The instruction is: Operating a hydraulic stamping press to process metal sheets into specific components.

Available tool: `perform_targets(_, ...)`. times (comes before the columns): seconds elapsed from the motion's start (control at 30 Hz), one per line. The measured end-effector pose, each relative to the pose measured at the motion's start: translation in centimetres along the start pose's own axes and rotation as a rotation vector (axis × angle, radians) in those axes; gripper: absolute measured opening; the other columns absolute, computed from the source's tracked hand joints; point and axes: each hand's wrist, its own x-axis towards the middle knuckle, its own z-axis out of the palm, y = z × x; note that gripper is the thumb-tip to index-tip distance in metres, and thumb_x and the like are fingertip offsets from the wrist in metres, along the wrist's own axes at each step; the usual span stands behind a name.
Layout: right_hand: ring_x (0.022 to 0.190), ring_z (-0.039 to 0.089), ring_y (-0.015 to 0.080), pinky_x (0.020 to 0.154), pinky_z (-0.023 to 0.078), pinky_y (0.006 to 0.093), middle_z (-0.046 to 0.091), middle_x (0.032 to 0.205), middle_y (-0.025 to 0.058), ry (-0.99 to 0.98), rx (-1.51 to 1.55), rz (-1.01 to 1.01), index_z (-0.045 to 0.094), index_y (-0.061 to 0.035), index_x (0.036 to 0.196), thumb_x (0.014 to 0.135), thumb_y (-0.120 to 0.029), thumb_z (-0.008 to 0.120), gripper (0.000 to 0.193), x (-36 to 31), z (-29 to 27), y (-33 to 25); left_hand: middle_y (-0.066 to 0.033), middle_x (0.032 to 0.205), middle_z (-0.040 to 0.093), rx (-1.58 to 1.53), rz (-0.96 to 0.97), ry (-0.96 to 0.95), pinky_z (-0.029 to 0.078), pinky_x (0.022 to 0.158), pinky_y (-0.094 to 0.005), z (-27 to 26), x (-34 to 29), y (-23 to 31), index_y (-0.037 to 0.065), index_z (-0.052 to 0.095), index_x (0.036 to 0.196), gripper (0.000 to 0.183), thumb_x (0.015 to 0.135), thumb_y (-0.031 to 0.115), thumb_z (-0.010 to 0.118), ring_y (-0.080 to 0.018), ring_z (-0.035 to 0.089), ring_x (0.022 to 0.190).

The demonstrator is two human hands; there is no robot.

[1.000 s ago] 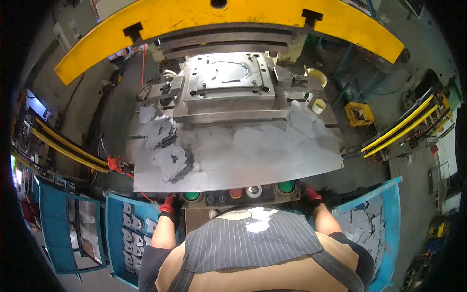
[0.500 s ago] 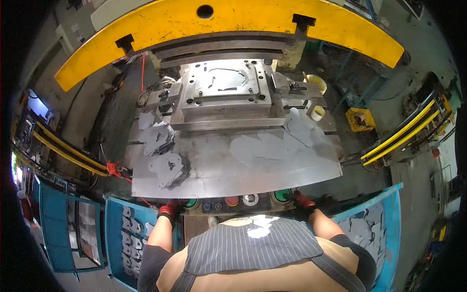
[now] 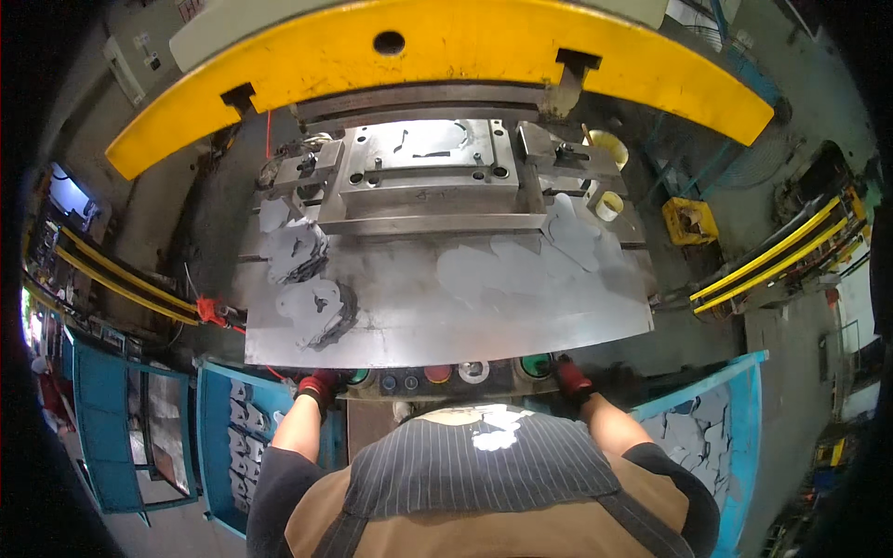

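Note:
My left hand, in a red glove, rests at the left end of a control panel, beside a green push button. At the panel's right end my right hand, also red-gloved, is next to another green button. The fingers of both hands are mostly hidden or too small to make out. Ahead of me, a steel lower die sits under a yellow press ram with a steel upper plate. Stacked cut metal plates lie on the left of the steel table.
Flat grey sheet pieces lie on the table's right. Blue bins holding metal pieces flank me, one left and one right. A small tub stands right of the die. Yellow-barred posts rise at both sides.
The upper plate under the ram is lower over the die and covers more of its far part. Both hands stay by the green buttons. My view has shifted slightly.

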Motion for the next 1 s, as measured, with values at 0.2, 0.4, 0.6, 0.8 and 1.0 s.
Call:
perform_targets(0.2, 0.085, 0.056, 0.0215, 0.075, 0.046, 0.0329, 0.059, 0.093, 0.0125, 0.038, 0.236, 0.039, 0.058, 0.0017, 0.095, 0.073, -0.019, 0.059, 0.030, 0.0, 0.2, 0.0, -0.0055, 0.092, 0.058, 0.039, 0.006, 0.001, 0.045, 0.061, -0.0326, 0.3, 0.1, 0.5, 0.012, 0.054, 0.108, 0.030, 0.081, 0.025, 0.056, -0.0188, 0.053, 0.072)
perform_targets(0.4, 0.082, 0.056, 0.0206, 0.073, 0.044, 0.0331, 0.061, 0.084, 0.0116, 0.126, 0.384, 0.058, 0.059, 0.0000, 0.095, 0.072, -0.013, 0.059, 0.027, 1.0, 1.2, 1.5, -0.0052, 0.093, 0.058, 0.055, 0.025, 0.023, 0.045, 0.063, -0.0324, 0.8, -0.9, 0.5, 0.011, 0.055, 0.108, 0.032, 0.081, 0.027, 0.057, -0.0181, 0.053, 0.073)
perform_targets(0.6, 0.098, 0.054, 0.0288, 0.081, 0.042, 0.0370, 0.055, 0.107, 0.0187, 0.254, 0.070, 0.307, 0.054, 0.0011, 0.103, 0.069, -0.033, 0.067, 0.050, -4.5, -3.0, -5.4, -0.0049, 0.094, 0.058, -0.061, 0.318, 0.293, 0.046, 0.065, -0.0322, 1.3, -4.1, -2.5, 0.011, 0.056, 0.109, 0.033, 0.080, 0.028, 0.058, -0.0173, 0.053, 0.073)
perform_targets(0.8, 0.091, 0.056, 0.0331, 0.077, 0.045, 0.0385, 0.059, 0.097, 0.0159, 0.324, -0.112, -0.136, 0.054, -0.0034, 0.103, 0.072, -0.031, 0.064, 0.043, -5.7, -3.2, -20.1, -0.0024, 0.099, 0.056, -0.759, 0.266, 0.816, 0.046, 0.063, -0.0321, 1.9, -10.9, -6.2, 0.006, 0.057, 0.103, 0.029, 0.077, 0.020, 0.062, -0.0158, 0.052, 0.073)
perform_targets(1.0, 0.111, 0.038, 0.0403, 0.092, 0.033, 0.0457, 0.039, 0.121, 0.0272, 0.426, -0.631, -0.514, 0.036, 0.0040, 0.121, 0.073, -0.047, 0.057, 0.073, 7.6, 4.4, -31.0, -0.0028, 0.095, 0.057, -0.661, 0.370, 1.026, 0.045, 0.056, -0.0251, -0.5, -15.3, -2.2, 0.010, 0.055, 0.104, 0.034, 0.073, 0.016, 0.067, -0.0132, 0.053, 0.073)
